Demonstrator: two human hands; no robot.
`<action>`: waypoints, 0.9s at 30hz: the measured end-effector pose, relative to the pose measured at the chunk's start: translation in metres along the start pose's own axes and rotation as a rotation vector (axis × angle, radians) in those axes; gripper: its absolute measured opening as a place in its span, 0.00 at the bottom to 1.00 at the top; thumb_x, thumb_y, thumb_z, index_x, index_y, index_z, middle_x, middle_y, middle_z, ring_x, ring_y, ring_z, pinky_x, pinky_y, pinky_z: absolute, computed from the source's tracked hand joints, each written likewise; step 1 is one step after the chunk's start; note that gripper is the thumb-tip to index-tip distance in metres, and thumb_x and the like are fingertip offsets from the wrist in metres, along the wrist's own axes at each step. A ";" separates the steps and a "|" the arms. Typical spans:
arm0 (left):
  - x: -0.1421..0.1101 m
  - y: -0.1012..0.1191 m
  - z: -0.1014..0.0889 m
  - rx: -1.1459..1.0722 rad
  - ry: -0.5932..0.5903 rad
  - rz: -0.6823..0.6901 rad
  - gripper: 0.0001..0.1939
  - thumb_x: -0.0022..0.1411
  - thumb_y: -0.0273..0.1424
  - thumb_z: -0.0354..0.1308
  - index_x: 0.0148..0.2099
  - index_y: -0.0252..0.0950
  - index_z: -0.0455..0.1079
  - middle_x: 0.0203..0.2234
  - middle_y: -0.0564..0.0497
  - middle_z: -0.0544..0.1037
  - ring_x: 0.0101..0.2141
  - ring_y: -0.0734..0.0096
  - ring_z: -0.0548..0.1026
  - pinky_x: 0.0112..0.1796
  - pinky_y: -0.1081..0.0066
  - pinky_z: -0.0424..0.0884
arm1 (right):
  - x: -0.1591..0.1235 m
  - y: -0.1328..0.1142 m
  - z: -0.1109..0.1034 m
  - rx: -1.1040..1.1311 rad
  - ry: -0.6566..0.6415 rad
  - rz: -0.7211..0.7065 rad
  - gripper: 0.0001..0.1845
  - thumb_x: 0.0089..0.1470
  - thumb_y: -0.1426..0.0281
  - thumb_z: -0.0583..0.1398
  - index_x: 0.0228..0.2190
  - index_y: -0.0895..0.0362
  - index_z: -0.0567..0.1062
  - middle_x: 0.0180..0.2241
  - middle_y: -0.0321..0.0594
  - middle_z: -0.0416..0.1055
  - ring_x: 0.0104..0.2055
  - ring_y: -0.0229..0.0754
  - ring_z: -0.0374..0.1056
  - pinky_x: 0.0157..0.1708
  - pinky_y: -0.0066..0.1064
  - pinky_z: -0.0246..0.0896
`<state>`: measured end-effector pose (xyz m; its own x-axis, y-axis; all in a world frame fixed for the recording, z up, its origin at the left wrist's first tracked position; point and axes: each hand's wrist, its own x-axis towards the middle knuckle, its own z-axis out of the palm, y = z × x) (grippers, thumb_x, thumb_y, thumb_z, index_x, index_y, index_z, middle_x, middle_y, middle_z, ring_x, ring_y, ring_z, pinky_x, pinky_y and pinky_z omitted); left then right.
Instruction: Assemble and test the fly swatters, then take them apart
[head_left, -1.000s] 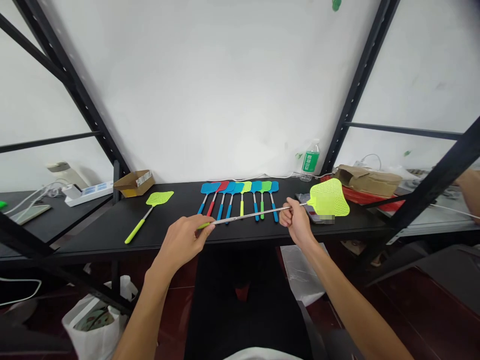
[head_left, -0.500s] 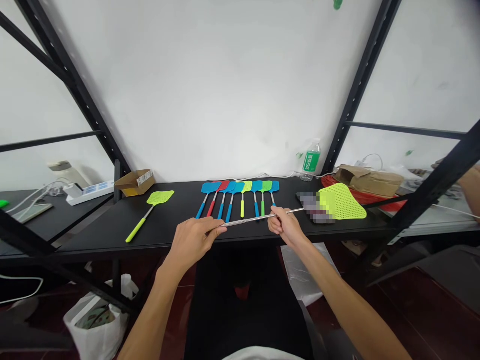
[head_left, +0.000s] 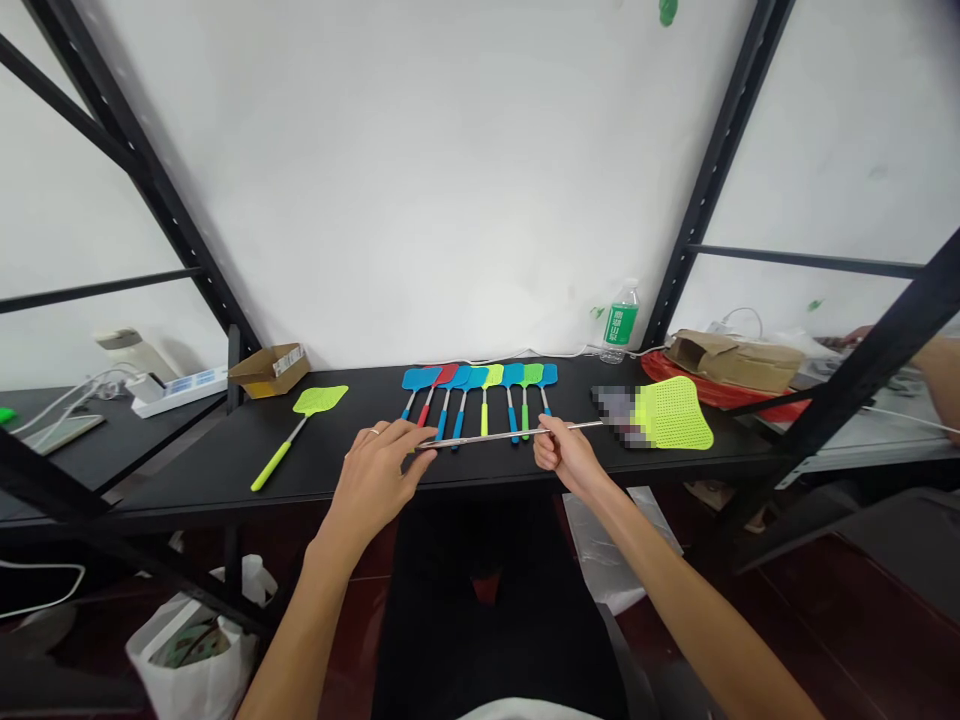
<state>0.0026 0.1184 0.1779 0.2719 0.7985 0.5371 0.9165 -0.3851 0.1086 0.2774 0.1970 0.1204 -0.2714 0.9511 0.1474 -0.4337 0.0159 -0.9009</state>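
Observation:
A fly swatter with a yellow-green mesh head [head_left: 673, 414] and a thin metal rod [head_left: 491, 437] lies across both my hands, its head at the right. My right hand [head_left: 566, 455] is closed round the rod near its middle. Further left, my left hand [head_left: 382, 470] pinches the rod's end between thumb and fingers; any grip there is hidden by the hand. Behind the rod, several swatters in blue, red, yellow and green lie in a row, among them a red one [head_left: 448, 372] and a green one [head_left: 532, 374]. Another yellow-green swatter [head_left: 321, 399] lies alone at the left.
A small cardboard box [head_left: 268, 372] stands at the table's back left, a water bottle [head_left: 621, 322] at the back right. A blurred-out item [head_left: 611, 408] lies by the held swatter's head. Black shelf posts [head_left: 716, 160] flank the black table [head_left: 202, 470]; another person's arm [head_left: 937, 370] shows far right.
My left hand has slid left, with more of the rod showing between my hands. The held swatter's head has shifted a little left and turned. My right hand has hardly moved.

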 end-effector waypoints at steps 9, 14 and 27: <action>0.000 0.031 0.002 -0.623 -0.228 -0.089 0.19 0.66 0.43 0.53 0.30 0.37 0.74 0.22 0.52 0.74 0.24 0.70 0.68 0.26 0.72 0.61 | -0.001 -0.005 0.002 0.094 0.041 0.039 0.27 0.54 0.58 0.62 0.12 0.54 0.59 0.11 0.29 0.48 0.15 0.32 0.46 0.17 0.28 0.44; 0.006 0.006 0.031 -1.010 -0.111 -0.439 0.24 0.64 0.50 0.52 0.29 0.35 0.72 0.16 0.54 0.66 0.19 0.73 0.64 0.22 0.74 0.59 | 0.000 -0.010 -0.001 0.094 0.044 0.019 0.28 0.53 0.58 0.62 0.12 0.54 0.57 0.10 0.28 0.46 0.15 0.32 0.45 0.17 0.29 0.44; 0.010 0.003 0.043 -1.161 0.154 -0.569 0.22 0.64 0.44 0.50 0.21 0.40 0.51 0.13 0.58 0.55 0.16 0.75 0.57 0.20 0.71 0.59 | 0.001 -0.003 0.001 0.133 0.035 0.053 0.28 0.53 0.58 0.63 0.12 0.53 0.56 0.10 0.27 0.46 0.15 0.32 0.45 0.17 0.29 0.44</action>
<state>0.0204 0.1454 0.1474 -0.1757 0.9500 0.2582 0.0830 -0.2471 0.9654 0.2778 0.1977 0.1239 -0.2683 0.9596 0.0846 -0.5304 -0.0738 -0.8445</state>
